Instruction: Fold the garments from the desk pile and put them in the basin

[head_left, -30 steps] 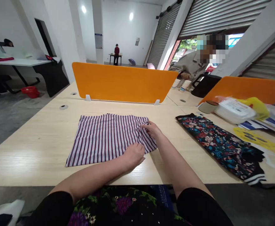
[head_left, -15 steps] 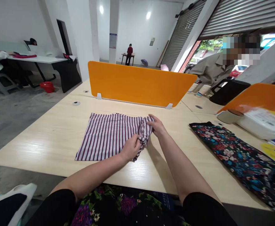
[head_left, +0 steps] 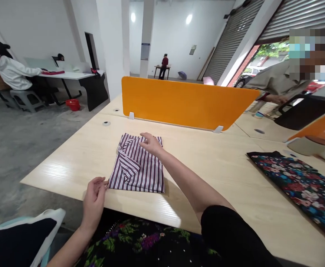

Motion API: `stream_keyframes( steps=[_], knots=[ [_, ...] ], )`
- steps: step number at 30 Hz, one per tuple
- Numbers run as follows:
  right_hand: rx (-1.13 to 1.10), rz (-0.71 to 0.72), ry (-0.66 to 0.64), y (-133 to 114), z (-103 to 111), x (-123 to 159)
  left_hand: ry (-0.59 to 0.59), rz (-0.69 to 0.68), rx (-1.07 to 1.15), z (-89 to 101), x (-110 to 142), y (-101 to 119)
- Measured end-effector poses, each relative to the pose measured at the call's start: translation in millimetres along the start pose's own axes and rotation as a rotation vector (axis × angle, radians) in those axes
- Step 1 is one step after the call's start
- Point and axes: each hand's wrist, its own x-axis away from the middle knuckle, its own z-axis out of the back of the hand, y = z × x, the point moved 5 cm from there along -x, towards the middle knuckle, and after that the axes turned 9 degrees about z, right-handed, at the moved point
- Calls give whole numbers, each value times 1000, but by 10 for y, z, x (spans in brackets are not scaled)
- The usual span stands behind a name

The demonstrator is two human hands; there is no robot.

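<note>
A striped purple, white and red cloth (head_left: pixel 137 167) lies folded in half on the light wooden table (head_left: pixel 207 163). My right hand (head_left: pixel 150 143) rests on the cloth's far edge, fingers stretched out flat. My left hand (head_left: pixel 93 198) is at the cloth's near left corner, fingers pinched on that corner at the table's front edge.
An orange divider panel (head_left: pixel 187 102) stands across the table behind the cloth. A dark floral garment (head_left: pixel 298 185) lies at the right. A person in a grey jacket (head_left: pixel 276 79) stands beyond the divider. Another person sits at a white desk (head_left: pixel 68 75) far left.
Both hands carried the cloth's right side over to the left, folding it in half. My left hand has moved to the near left corner, my right to the far edge. The view swung left.
</note>
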Motion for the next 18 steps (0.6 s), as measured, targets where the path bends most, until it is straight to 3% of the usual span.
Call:
stream_keyframes(
  steps=[1, 3, 6, 9, 11, 13, 18],
  knots=[
    [88, -7, -29, 64, -32, 94, 17, -116, -133, 75, 31, 45],
    [239, -8, -120, 177, -125, 316, -37, -400, -373, 21, 124, 202],
    [362, 37, -240, 244, -285, 635, -232, -769, -634, -403, 233, 438],
    [410, 69, -262, 244, -352, 822, -334, -915, -841, -867, 151, 539],
    [421, 56, -267, 265, -339, 886, -328, -893, -930, -1055, 17, 527],
    [422, 36, -269, 309, -297, 934, -279, -798, -964, -1098, -116, 480],
    [367, 15, -211, 449, -175, 1056, -164, -389, -796, -736, -209, 342]
  ],
)
